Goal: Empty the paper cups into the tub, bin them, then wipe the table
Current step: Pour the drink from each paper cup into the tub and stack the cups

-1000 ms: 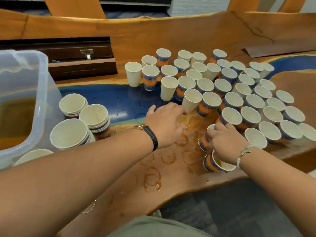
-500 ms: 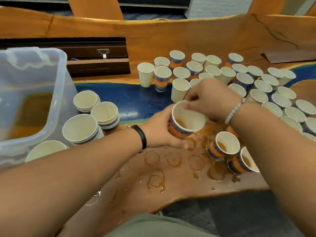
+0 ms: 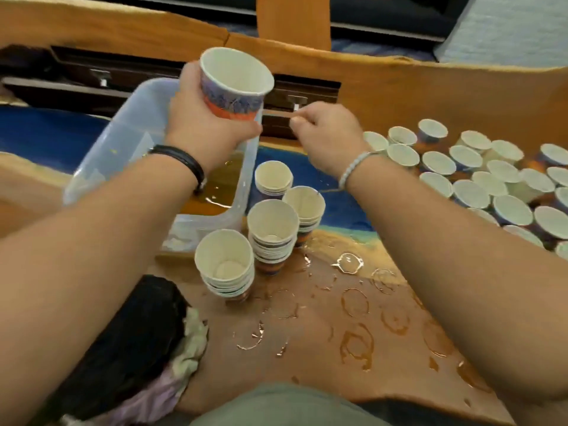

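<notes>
The left hand (image 3: 203, 130) grips a paper cup (image 3: 236, 84) by its wall above the tub (image 3: 135, 118), with the mouth tipped toward the camera and its bottom hard to make out. The right hand (image 3: 329, 136), fingers curled, pinches a thin, blurred stick (image 3: 278, 111). Hand and cup hide the tub's far corner, and amber liquid (image 3: 215, 186) shows below the wrist. Four stacks of cups (image 3: 272, 229) stand just beside the tub. The crowd of cups (image 3: 476, 179) on the wet worktop (image 3: 307, 358) is cut off at the right edge.
</notes>
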A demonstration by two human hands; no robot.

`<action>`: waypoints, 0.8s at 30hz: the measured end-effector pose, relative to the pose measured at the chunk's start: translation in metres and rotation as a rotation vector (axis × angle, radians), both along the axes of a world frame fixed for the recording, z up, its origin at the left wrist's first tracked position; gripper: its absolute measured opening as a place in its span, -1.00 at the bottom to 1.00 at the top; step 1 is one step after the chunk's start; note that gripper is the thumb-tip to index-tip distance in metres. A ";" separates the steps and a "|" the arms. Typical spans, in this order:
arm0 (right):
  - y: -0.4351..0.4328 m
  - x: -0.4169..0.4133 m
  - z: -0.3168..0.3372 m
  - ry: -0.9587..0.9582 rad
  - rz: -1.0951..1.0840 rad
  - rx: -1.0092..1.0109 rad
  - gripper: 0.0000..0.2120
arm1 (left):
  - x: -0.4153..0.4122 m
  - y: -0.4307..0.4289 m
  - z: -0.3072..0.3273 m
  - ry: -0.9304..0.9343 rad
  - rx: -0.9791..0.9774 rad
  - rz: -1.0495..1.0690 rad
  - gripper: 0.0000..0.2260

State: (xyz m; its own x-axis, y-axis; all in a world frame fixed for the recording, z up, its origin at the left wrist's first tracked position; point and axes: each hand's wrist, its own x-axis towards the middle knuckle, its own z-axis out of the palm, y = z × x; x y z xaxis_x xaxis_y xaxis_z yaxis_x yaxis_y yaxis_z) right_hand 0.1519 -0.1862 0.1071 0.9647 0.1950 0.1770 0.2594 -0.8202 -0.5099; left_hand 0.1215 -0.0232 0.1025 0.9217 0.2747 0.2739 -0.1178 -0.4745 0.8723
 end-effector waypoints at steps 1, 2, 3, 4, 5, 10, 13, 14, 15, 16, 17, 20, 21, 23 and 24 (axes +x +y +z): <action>0.015 0.002 -0.009 0.022 0.043 -0.041 -0.70 | 0.002 0.014 0.000 0.024 0.056 0.037 -0.33; 0.030 0.004 -0.018 0.050 0.077 -0.069 -0.68 | 0.005 0.027 -0.002 0.061 0.104 0.074 -0.36; 0.046 0.006 -0.026 0.072 0.106 -0.095 -0.65 | 0.007 0.041 -0.006 0.094 0.139 0.104 -0.38; 0.058 0.007 -0.035 0.085 0.129 -0.127 -0.61 | 0.009 0.052 -0.010 0.123 0.169 0.114 -0.40; 0.068 0.008 -0.044 0.089 0.145 -0.164 -0.57 | 0.012 0.061 -0.016 0.154 0.190 0.105 -0.42; 0.092 0.005 -0.066 0.190 0.105 -0.285 -0.36 | 0.021 0.088 -0.047 0.350 0.441 0.050 -0.37; 0.091 0.007 -0.068 0.188 0.107 -0.346 -0.34 | 0.026 0.090 -0.056 0.407 0.610 0.028 -0.34; 0.091 0.008 -0.068 0.185 0.105 -0.348 -0.34 | 0.028 0.090 -0.057 0.420 0.669 0.022 -0.35; 0.091 0.008 -0.069 0.181 0.103 -0.343 -0.35 | 0.030 0.089 -0.057 0.436 0.719 0.018 -0.37; 0.091 0.008 -0.070 0.177 0.099 -0.331 -0.35 | 0.032 0.089 -0.058 0.453 0.763 0.013 -0.39; 0.091 0.008 -0.072 0.173 0.094 -0.318 -0.36 | 0.034 0.089 -0.058 0.474 0.801 0.007 -0.42; 0.091 0.008 -0.075 0.168 0.079 -0.302 -0.37 | 0.039 0.090 -0.058 0.576 0.914 -0.022 -0.45; 0.091 0.008 -0.075 0.166 0.077 -0.301 -0.38 | 0.041 0.090 -0.058 0.610 0.949 -0.032 -0.45; 0.091 0.009 -0.075 0.167 0.080 -0.309 -0.38 | 0.044 0.091 -0.060 0.663 0.997 -0.044 -0.45; 0.091 0.009 -0.075 0.168 0.079 -0.313 -0.38 | 0.046 0.090 -0.061 0.684 1.015 -0.048 -0.45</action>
State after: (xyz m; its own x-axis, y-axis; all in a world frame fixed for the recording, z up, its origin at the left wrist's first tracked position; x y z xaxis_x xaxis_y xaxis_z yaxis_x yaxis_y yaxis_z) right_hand 0.1605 -0.0952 0.0319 0.9552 0.2894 -0.0623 0.2619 -0.9241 -0.2783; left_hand 0.1674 0.0670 0.0417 0.9629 0.1804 -0.2006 0.1837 -0.9830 -0.0025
